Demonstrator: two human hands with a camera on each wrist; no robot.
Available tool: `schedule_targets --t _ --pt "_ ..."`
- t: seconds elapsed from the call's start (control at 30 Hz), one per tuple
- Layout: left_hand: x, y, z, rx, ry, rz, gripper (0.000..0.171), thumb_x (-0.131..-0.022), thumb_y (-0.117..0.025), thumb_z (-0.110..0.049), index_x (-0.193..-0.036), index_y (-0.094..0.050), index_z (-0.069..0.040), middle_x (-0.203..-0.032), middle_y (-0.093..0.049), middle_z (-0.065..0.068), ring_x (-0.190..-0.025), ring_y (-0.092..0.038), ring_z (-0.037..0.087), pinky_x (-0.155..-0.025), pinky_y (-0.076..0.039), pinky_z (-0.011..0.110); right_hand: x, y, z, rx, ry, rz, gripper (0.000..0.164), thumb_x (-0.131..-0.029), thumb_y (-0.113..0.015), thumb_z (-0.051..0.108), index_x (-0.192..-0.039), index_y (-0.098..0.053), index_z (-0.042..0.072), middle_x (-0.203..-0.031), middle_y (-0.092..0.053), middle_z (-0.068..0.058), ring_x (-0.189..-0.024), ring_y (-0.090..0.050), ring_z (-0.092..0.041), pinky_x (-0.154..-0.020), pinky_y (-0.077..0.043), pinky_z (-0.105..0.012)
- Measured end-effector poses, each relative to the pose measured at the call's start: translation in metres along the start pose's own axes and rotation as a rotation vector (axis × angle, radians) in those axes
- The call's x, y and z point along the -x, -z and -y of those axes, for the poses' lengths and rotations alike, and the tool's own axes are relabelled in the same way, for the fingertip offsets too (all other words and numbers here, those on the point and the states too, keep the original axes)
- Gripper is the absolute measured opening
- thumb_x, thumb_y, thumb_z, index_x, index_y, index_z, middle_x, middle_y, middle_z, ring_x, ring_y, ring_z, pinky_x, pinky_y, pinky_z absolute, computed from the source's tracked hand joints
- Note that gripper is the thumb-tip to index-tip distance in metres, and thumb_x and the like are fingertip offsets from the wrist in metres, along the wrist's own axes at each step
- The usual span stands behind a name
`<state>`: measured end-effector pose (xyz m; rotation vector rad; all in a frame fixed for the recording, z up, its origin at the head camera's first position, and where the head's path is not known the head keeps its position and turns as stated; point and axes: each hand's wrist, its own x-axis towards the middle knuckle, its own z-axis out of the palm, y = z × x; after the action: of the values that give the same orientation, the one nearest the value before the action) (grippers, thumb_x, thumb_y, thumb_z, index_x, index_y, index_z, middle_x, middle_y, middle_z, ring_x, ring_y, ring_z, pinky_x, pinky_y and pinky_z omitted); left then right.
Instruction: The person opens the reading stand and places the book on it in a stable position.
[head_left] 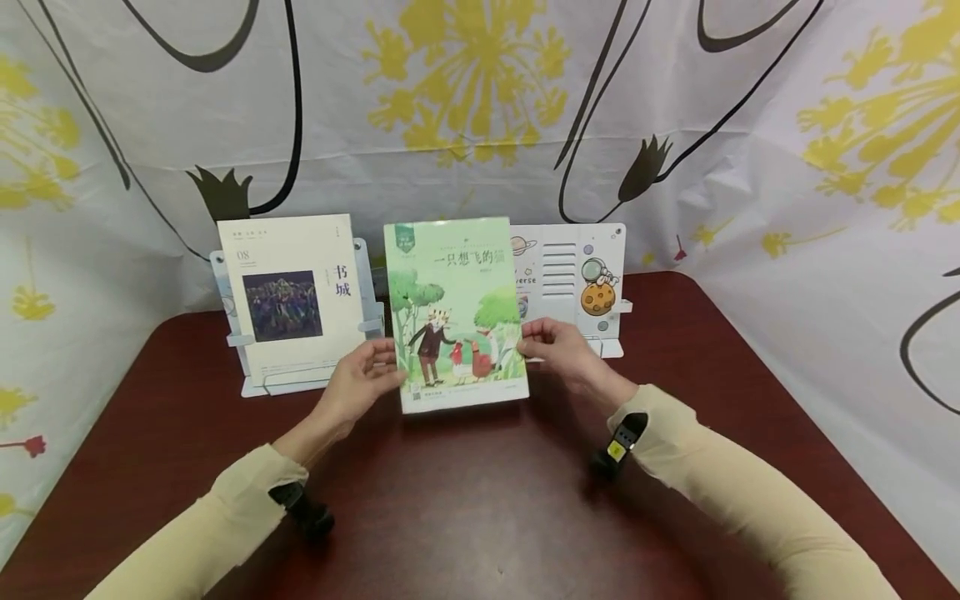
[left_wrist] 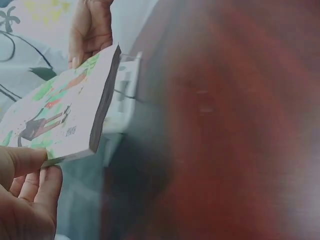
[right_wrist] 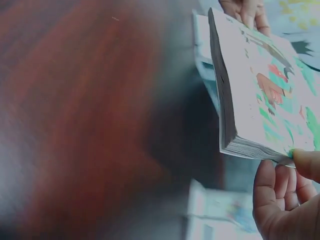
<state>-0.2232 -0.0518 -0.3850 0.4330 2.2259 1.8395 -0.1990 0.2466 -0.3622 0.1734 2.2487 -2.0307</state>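
Note:
A green paperback book (head_left: 457,312) with a cartoon cat and birds on its cover is held upright between both hands. My left hand (head_left: 360,379) pinches its left edge low down, thumb on the cover and fingers behind, as the left wrist view shows on the book (left_wrist: 60,110). On the opposite edge, my right hand (head_left: 562,354) pinches the book the same way; in the right wrist view the thumb lies on the front of the book (right_wrist: 265,90). The page block faces down, above the dark table.
Behind on the left, a cream book (head_left: 292,367) with a dark picture stands in a pale blue bookstand (head_left: 369,283). To the right is a white bookstand (head_left: 600,250) with an astronaut print, partly hidden by the green book. A patterned cloth (head_left: 480,183) hangs behind the dark red table (head_left: 480,500).

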Motion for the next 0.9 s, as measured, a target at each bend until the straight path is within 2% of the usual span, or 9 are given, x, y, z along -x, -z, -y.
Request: schedule_targets --t 0.13,0.23,0.37,0.5,0.67,0.9 --pt "-0.03 -0.015 -0.025 -0.002 -0.125 0.01 0.045 -0.085 -0.063 0.003 -0.128 -0.049 0.005 -0.12 -0.057 0.024 -0.106 -0.058 0.03 -0.088 -0.051 0.025 -0.003 0.028 0.021 0.002 0.102 -0.059 0.022 -0.09 -0.055 -0.005 -0.11 -0.05 -0.009 -0.086 -0.057 -0.003 -0.075 -0.06 -0.008 -0.073 -0.056 -0.026" --pt "-0.056 -0.032 -0.042 0.001 -0.197 -0.012 0.046 -0.085 -0.065 0.004 -0.129 -0.051 0.002 -0.116 -0.06 0.024 -0.103 -0.06 0.031 -0.087 -0.052 0.028 -0.009 0.052 0.033 0.004 0.153 -0.114 0.018 -0.09 -0.056 -0.004 -0.108 -0.051 -0.007 -0.084 -0.057 0.0 -0.074 -0.06 -0.007 -0.072 -0.056 -0.025" --pt "-0.089 -0.059 -0.054 -0.02 -0.237 -0.046 0.049 -0.085 -0.066 0.001 -0.131 -0.051 -0.006 -0.111 -0.064 0.018 -0.1 -0.063 0.028 -0.085 -0.053 0.03 -0.02 0.084 0.041 0.028 0.191 -0.186 0.016 -0.091 -0.056 -0.001 -0.106 -0.052 -0.003 -0.082 -0.057 0.005 -0.073 -0.058 -0.005 -0.067 -0.055 -0.021" --pt "-0.115 -0.083 -0.059 -0.051 -0.262 -0.089 0.048 -0.085 -0.067 -0.001 -0.131 -0.053 -0.01 -0.11 -0.065 0.015 -0.099 -0.064 0.026 -0.083 -0.054 0.03 -0.031 0.109 0.044 0.042 0.205 -0.235 0.014 -0.091 -0.057 0.001 -0.105 -0.052 0.001 -0.082 -0.056 0.005 -0.073 -0.057 -0.004 -0.066 -0.055 -0.02" --pt "-0.136 -0.108 -0.061 -0.048 -0.292 -0.142 0.045 -0.085 -0.065 0.002 -0.128 -0.056 -0.007 -0.109 -0.065 0.017 -0.1 -0.064 0.027 -0.083 -0.054 0.03 -0.044 0.131 0.042 0.045 0.201 -0.288 0.011 -0.091 -0.058 0.001 -0.1 -0.055 0.006 -0.081 -0.056 0.006 -0.074 -0.058 -0.004 -0.066 -0.054 -0.02" --pt "-0.15 -0.13 -0.06 -0.045 -0.314 -0.191 0.045 -0.084 -0.064 0.006 -0.126 -0.058 -0.006 -0.107 -0.067 0.016 -0.096 -0.065 0.026 -0.082 -0.054 0.031 -0.05 0.147 0.037 0.044 0.207 -0.31 0.011 -0.09 -0.059 0.001 -0.099 -0.055 0.007 -0.083 -0.056 0.005 -0.074 -0.058 -0.004 -0.065 -0.053 -0.017"
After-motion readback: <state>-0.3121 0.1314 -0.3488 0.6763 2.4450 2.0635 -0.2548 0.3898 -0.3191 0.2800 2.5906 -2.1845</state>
